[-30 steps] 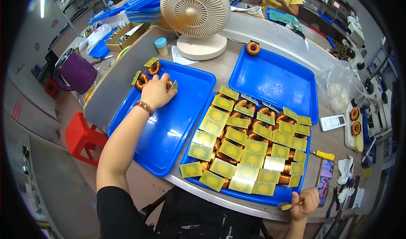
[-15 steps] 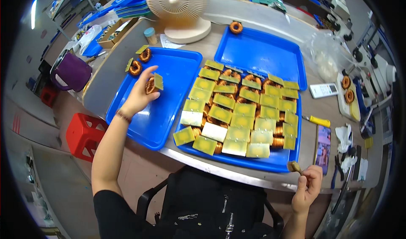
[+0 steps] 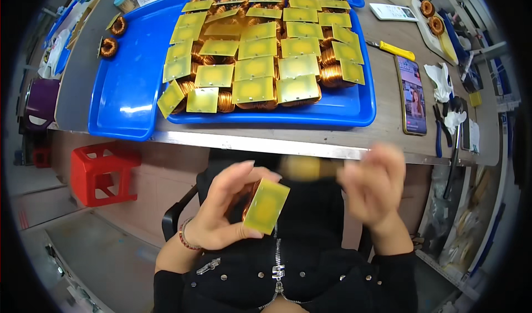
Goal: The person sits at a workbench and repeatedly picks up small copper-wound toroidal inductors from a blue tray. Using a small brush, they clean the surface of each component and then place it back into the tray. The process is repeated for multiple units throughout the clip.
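Kettle, purple and partly shaded, (image 3: 43, 99) is showing at the far left, and a red plastic stool (image 3: 105, 174) is standing on the floor below the tabletop (image 3: 383, 86). Two copper-wound coils (image 3: 109, 47) with small boards are sitting at the left rim of a blue tray (image 3: 123, 105), whose floor is reflecting a bright patch of light. Below the tabletop's edge, in front of the person's black jacket (image 3: 244, 271), the left hand (image 3: 217, 219) is gripping a toroidal inductor (image 3: 267, 206) between thumb and fingers, its yellow board tilting and facing the camera, its copper winding mostly hiding behind. Above, a second blue tray (image 3: 266, 118) is holding rows of similar board-topped inductors (image 3: 254, 90), many of them touching. To the right of the held inductor, the blurred right hand (image 3: 379, 185) is closing around the handle of a brush (image 3: 303, 168), whose head is pointing left, apart from the board. Farther right, a yellow-handled cutter (image 3: 396, 50), a lit phone (image 3: 411, 94), crumpled tissue (image 3: 440, 83) and blue-handled pliers (image 3: 439, 138) are lying on the tabletop.
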A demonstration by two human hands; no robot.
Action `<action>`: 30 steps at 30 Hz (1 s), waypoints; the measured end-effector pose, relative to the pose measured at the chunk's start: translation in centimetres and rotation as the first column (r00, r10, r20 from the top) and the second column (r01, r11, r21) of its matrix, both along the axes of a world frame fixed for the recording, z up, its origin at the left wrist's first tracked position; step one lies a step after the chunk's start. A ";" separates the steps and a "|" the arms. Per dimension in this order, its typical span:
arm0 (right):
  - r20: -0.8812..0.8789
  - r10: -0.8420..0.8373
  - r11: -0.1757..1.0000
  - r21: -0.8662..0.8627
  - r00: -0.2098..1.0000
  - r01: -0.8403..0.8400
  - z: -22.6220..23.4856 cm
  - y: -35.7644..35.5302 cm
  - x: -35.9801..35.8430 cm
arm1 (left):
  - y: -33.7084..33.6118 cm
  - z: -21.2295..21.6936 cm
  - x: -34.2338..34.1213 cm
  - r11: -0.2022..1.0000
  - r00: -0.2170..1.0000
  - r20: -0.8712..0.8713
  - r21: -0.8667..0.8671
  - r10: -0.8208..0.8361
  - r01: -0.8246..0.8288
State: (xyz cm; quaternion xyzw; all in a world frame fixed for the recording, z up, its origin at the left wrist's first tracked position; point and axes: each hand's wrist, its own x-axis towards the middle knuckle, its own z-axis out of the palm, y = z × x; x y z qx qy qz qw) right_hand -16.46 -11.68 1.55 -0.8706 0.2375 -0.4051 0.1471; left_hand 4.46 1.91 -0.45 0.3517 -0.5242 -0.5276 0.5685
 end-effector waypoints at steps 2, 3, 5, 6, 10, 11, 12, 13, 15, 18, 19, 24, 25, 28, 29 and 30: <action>-0.021 0.256 0.967 0.017 0.966 -0.255 1.9 2.1 -0.5 | -0.2 -0.6 -0.6 0.999 1.000 0.008 0.040 0.024 -0.024; -0.040 0.260 0.965 0.026 0.965 -0.259 1.4 1.5 -0.1 | -0.1 -0.3 -1.3 0.994 0.992 -0.126 0.108 0.019 -0.006; -0.032 -0.088 0.996 0.030 0.996 0.089 -0.1 0.2 -0.2 | -0.1 -0.5 -1.9 0.993 0.951 -0.311 0.111 -0.010 0.047; -0.105 -0.204 0.965 0.148 0.973 0.218 -0.4 -0.5 -0.6 | -0.1 -0.5 -2.2 0.984 0.922 -0.387 0.161 -0.011 0.080; 0.067 0.101 0.993 -0.066 0.993 -0.096 0.2 1.7 -1.5 | -0.8 -0.1 -3.5 0.921 0.746 -0.659 0.346 0.101 0.180; 0.037 0.102 0.986 -0.139 0.994 -0.096 -0.1 2.1 -1.5 | -0.9 -0.1 -3.7 0.916 0.691 -0.718 0.327 0.082 0.232; 0.013 0.100 0.971 -0.218 0.995 -0.094 -0.4 2.3 -1.4 | -1.0 -0.2 -3.8 0.911 0.635 -0.770 0.300 0.056 0.283; 0.075 -0.055 0.970 -0.231 0.996 0.071 -1.5 1.4 -1.3 | -1.1 -0.3 -3.8 0.911 0.636 -0.769 0.308 0.068 0.275; 0.110 -0.294 0.921 -0.234 0.950 0.312 -2.4 0.5 -2.0 | -1.2 -0.6 -3.7 0.912 0.637 -0.764 0.327 0.100 0.249; -0.017 0.232 0.967 -0.101 0.973 -0.233 0.4 2.9 -3.1 | -1.6 -0.6 -4.0 0.924 0.649 -0.749 0.331 0.135 0.190; -0.127 0.248 0.941 -0.204 0.961 -0.269 0.8 3.4 -2.2 | -1.8 -0.6 -3.8 0.924 0.671 -0.738 0.303 0.073 0.232; 0.115 -0.226 0.972 -0.038 0.967 0.231 -2.5 0.5 -3.0 | -1.7 -1.1 -3.4 0.925 0.622 -0.780 0.279 0.063 0.256; 0.131 -0.204 0.976 -0.050 0.970 0.212 -2.4 0.8 -3.1 | -1.7 -1.1 -3.3 0.928 0.621 -0.782 0.269 0.053 0.258; 0.091 0.040 0.992 -0.124 0.995 -0.028 -1.0 2.5 -2.8 | -1.7 -1.0 -3.9 0.939 0.632 -0.771 0.269 0.076 0.215; 0.028 0.102 0.986 -0.135 0.994 -0.098 -0.6 3.2 -2.3 | -1.9 -0.8 -4.1 0.942 0.637 -0.766 0.271 0.088 0.196; -0.075 0.074 0.988 -0.131 0.994 -0.084 -0.2 3.2 -1.9 | -1.9 -0.7 -4.1 0.945 0.673 -0.732 0.283 0.102 0.165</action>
